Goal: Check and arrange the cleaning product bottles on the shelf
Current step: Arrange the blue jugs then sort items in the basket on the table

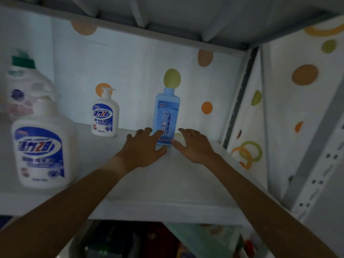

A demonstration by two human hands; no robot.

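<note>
A tall light-blue bottle (167, 114) stands upright at the back of the white shelf (167, 183). My left hand (144, 148) is at its lower left, fingers spread, fingertips touching the bottle's base. My right hand (193, 146) is at its lower right, fingers spread, thumb tip against the base. Neither hand wraps around it. A small white pump bottle with a blue label (105, 113) stands further left at the back. A large white pump bottle with the same label (41, 153) stands at the front left. Behind that one is a white jug with a green cap (23, 86).
The shelf's back and right side are covered by white fabric with orange and green dots (305, 75). A metal upright with holes (316, 175) runs down the right. Another shelf board (167, 19) sits close overhead. Dim, unclear items lie on the level below (167, 241).
</note>
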